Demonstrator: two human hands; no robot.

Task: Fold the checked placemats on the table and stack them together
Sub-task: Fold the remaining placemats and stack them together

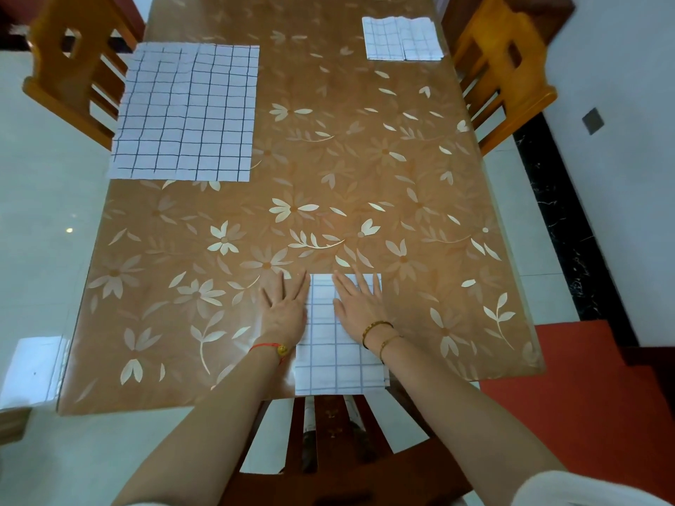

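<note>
1. The near mat (330, 363), folded, lies at the near edge of the table (365, 158).
2. The left hand (285, 308) lies flat with fingers spread at the mat's left edge, gripping nothing.
3. The right hand (359, 304) presses flat on the mat, gripping nothing.
4. The flat mat (184, 111) reaches the far-left edge.
5. The pile (401, 38) sits far right. Bare tabletop lies between.
6. The hands hide the near mat's far half, and its layer count cannot be told.

The left hand (285, 313) and right hand (359, 308) hide parts of the near placemat (330, 363).
</note>
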